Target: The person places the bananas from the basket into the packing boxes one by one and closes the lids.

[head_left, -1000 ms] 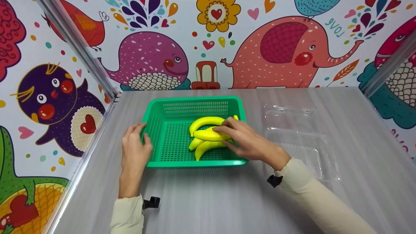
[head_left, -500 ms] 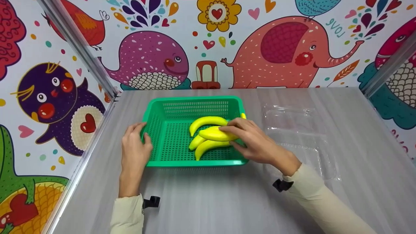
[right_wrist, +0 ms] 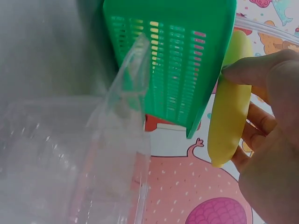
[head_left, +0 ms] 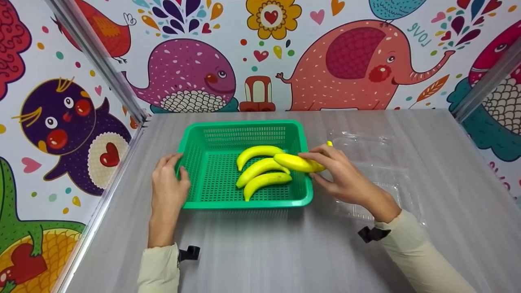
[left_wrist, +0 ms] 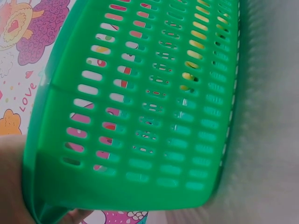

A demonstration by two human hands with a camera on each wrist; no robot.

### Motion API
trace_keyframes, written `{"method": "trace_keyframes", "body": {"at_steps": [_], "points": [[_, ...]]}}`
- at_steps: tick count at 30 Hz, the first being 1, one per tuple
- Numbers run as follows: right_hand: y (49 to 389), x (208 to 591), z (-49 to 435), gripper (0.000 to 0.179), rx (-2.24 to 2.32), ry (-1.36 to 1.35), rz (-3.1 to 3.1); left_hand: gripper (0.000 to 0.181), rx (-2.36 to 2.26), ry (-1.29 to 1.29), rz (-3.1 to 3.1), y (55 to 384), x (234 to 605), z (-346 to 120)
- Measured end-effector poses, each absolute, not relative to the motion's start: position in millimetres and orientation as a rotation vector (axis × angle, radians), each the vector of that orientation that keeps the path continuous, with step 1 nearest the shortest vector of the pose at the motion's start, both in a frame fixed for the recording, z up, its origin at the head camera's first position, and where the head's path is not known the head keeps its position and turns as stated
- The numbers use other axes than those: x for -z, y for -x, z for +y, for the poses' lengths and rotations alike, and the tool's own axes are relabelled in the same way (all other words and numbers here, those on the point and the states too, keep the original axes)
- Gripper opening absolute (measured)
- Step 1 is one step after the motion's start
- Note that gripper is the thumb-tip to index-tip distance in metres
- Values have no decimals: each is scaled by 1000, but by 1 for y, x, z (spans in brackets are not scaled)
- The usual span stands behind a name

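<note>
My right hand [head_left: 342, 175] pinches a yellow banana [head_left: 296, 162] between thumb and fingers, above the right rim of a green plastic basket [head_left: 244, 204]. In the right wrist view, the held banana [right_wrist: 229, 116] is beside the basket's outer wall [right_wrist: 173, 70]. Three more bananas lie on the basket floor: a back one [head_left: 260, 151], a middle one [head_left: 256, 171] and a front one [head_left: 266, 180]. My left hand [head_left: 169, 183] grips the left rim of the basket, thumb inside. The left wrist view shows mostly the slotted basket wall [left_wrist: 154, 93].
A clear plastic clamshell box [head_left: 401, 171] lies open on the grey table [head_left: 252, 248], right of the basket and partly behind my right hand. Its raised transparent edge [right_wrist: 140, 70] shows in the right wrist view. Printed cartoon walls [head_left: 346, 61] enclose the back and sides.
My right hand has lifted the banana off the others and carried it right, from inside the basket to over its right rim. The left hand and basket stay in place.
</note>
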State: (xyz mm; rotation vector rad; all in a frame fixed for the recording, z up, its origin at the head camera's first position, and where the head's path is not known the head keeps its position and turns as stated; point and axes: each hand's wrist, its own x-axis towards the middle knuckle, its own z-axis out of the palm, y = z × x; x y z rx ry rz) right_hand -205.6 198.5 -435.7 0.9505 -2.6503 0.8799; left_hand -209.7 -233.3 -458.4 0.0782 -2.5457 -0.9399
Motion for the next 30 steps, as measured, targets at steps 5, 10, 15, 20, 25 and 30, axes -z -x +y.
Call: {"method": "trace_keyframes", "body": {"at_steps": [5, 10, 15, 20, 25, 30], "points": [[204, 440, 205, 61, -885, -930, -2641, 40, 936, -83, -2552, 208, 458, -233], [201, 442, 213, 61, -895, -908, -2652, 40, 934, -86, -2545, 208, 457, -233], [198, 445, 226, 62, -909, -833, -2686, 40, 932, -94, -2554, 209, 457, -232], [198, 449, 237, 61, -902, -781, -2703, 40, 928, -101, -2559, 208, 457, -232], [196, 452, 245, 61, -842, -759, -2681, 40, 934, -92, -2557, 209, 457, -232], [193, 453, 251, 57, -776, -710, -2673, 40, 941, -91, -2552, 209, 458, -232]]}}
